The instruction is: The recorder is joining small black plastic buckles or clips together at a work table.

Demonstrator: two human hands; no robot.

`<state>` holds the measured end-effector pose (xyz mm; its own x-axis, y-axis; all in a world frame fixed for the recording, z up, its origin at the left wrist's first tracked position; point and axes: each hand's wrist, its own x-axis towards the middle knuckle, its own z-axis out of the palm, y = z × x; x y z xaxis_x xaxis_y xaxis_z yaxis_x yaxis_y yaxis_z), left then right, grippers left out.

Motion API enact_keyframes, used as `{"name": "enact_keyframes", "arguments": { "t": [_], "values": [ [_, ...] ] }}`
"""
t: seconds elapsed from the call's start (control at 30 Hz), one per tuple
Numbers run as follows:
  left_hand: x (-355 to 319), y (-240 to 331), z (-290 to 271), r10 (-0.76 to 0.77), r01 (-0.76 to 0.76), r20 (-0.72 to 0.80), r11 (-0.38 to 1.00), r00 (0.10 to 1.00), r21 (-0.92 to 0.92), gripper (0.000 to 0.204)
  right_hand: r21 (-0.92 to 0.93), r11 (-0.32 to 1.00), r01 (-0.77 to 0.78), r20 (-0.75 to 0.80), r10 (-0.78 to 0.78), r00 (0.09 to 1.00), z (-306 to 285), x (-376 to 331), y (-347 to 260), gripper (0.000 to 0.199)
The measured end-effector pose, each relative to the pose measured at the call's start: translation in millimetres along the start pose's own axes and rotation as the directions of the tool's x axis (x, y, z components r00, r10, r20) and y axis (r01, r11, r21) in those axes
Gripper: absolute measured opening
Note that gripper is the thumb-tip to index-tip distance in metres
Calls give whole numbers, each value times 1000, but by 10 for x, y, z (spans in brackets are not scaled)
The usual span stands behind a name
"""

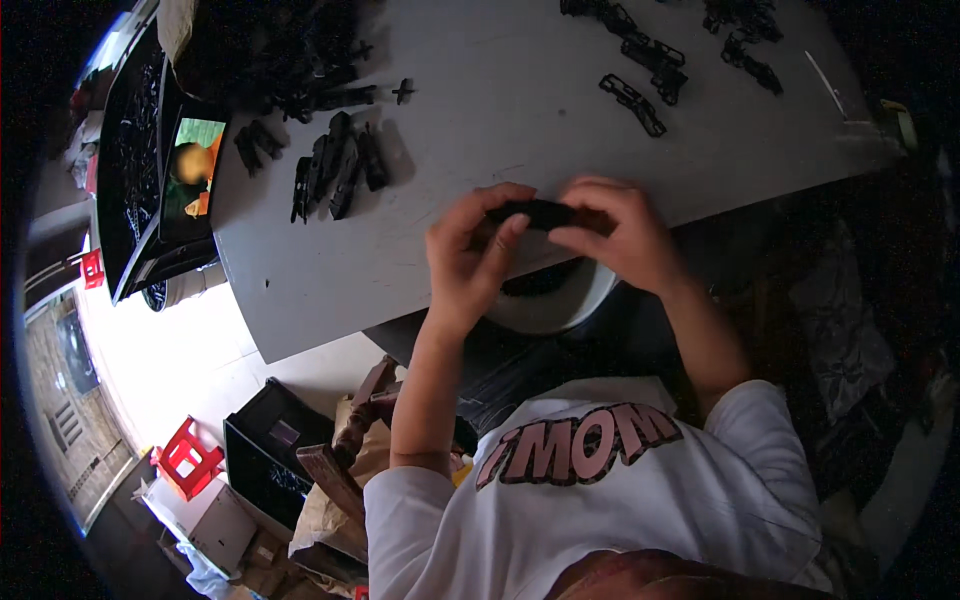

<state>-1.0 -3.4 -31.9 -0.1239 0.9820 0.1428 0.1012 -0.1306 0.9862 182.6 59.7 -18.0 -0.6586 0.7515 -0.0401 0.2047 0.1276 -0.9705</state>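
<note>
I have the small black piece (545,213) held just above the bench (470,110)'s near edge. The left hand (470,240) pinches one end between thumb and fingers; the right hand (622,230), blurred, appears to pinch the other, presumably so I can steady the piece from both sides. A white bowl (592,308) with dark contents sits below, perhaps placed to keep them within reach. Farther out, black parts (343,150) lie grouped leftward, and linked-looking black pieces (655,65) lie off right, probably sorted apart.
</note>
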Motion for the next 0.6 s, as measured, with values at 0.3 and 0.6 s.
{"name": "enact_keyframes", "arguments": {
  "t": [0.3,0.6],
  "values": [
    [-22,113,-2,-173,139,-145,965,974,-222,9,-705,619,-346,-604,-267,751,-630,21,461,25],
    [-125,43,-151,-127,104,-203,988,971,-116,4,-738,658,146,-124,-344,931,-356,335,186,24]
  ]
}}
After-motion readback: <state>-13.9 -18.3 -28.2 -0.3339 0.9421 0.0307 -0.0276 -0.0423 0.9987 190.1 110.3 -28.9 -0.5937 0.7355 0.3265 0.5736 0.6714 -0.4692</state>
